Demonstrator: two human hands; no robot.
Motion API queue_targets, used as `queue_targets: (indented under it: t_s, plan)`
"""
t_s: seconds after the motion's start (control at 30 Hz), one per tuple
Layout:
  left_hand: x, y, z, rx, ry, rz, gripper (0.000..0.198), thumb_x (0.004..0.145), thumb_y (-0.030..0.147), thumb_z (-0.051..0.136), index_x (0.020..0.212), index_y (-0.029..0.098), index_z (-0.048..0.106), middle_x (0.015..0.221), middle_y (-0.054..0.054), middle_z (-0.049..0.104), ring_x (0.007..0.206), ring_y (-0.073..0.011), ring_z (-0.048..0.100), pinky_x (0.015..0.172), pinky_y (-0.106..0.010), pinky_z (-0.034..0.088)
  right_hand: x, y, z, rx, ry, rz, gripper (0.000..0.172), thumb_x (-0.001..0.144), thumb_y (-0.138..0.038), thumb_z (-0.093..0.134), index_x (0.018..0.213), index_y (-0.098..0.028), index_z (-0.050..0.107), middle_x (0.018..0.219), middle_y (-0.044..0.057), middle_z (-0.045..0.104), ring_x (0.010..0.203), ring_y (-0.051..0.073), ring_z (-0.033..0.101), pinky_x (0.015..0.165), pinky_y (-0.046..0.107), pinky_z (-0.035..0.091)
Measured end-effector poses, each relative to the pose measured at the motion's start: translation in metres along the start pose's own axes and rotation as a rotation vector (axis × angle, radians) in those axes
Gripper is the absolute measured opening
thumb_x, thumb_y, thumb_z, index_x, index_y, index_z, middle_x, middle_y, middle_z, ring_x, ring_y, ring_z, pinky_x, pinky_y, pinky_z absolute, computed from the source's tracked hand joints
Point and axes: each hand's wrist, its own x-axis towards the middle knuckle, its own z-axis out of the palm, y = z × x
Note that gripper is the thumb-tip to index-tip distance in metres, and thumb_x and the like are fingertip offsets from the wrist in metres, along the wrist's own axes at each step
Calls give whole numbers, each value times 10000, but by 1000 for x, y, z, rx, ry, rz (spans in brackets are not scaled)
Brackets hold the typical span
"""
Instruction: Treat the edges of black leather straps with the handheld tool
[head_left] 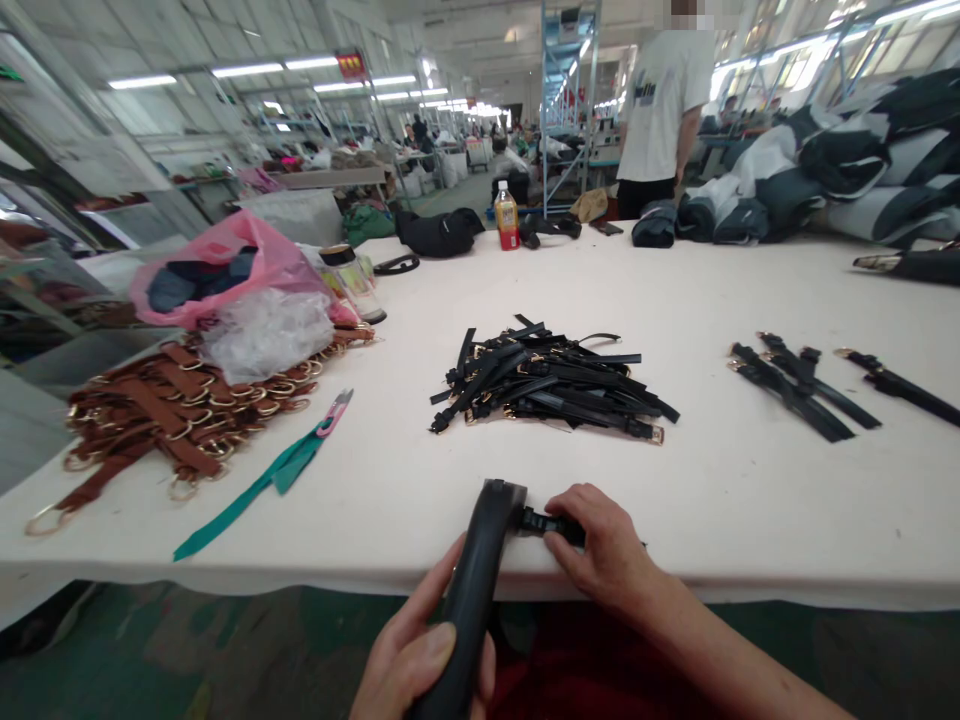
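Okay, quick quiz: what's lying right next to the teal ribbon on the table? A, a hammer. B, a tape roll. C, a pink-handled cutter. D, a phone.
C: a small pink-handled cutter lies at the upper end of the teal ribbon, on the white table.

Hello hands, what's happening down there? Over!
Left hand gripping wide black curved strap. Right hand pinching small black buckle strap at its tip. Pile of black straps lies beyond, apart.

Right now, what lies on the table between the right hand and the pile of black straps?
Nothing: in the head view, only bare white table lies between the right hand and the pile of black straps.
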Motion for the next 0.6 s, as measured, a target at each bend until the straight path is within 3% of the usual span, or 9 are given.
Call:
queue_targets:
  t_s: [0.1, 0.23, 0.33, 0.4, 0.6]
  plan:
    - [5, 1, 3, -20, -44, 19, 725, 890, 264, 390, 1458, 141, -43, 586, -55, 681, 252, -133, 507, 231, -174, 242, 0, -2, -2, -1, -22, 4, 187, 765, -140, 570, 930, -209, 625, 898, 46, 576, 828, 183, 525, 740, 312, 423]
    - [4, 0, 2, -17, -44, 31, 636, 902, 289, 396, 1461, 212, 104, 616, -40, 671, 272, -141, 525, 231, -183, 300, 1, -12, -2, -91, -15, -32, 198, 764, -187, 621, 957, -225, 644, 941, 52, 587, 856, 199, 523, 744, 332, 418]
    - [3, -2, 2, -16, -52, 36, 650, 887, 297, 418, 1458, 214, 119, 610, -38, 672, 272, -144, 527, 249, -198, 335, 3, -17, 2, -261, 8, -86, 67, 800, -253, 631, 854, -219, 652, 883, 51, 610, 839, 218, 506, 735, 369, 386]
    - [3, -2, 2, -12, -56, 40, 674, 882, 295, 423, 1462, 203, 91, 600, -38, 672, 270, -147, 527, 254, -203, 341, 5, -18, 6, -332, 15, -131, 88, 839, -248, 592, 776, -205, 636, 818, 53, 609, 812, 215, 492, 717, 370, 370]
    - [-1, -4, -4, -5, -58, 45, 620, 898, 329, 407, 1458, 249, 150, 644, -44, 663, 276, -126, 518, 253, -187, 334, 4, -14, 10, -210, 17, -145, 154, 879, -152, 509, 751, -189, 586, 780, 50, 578, 793, 188, 480, 722, 321, 388]
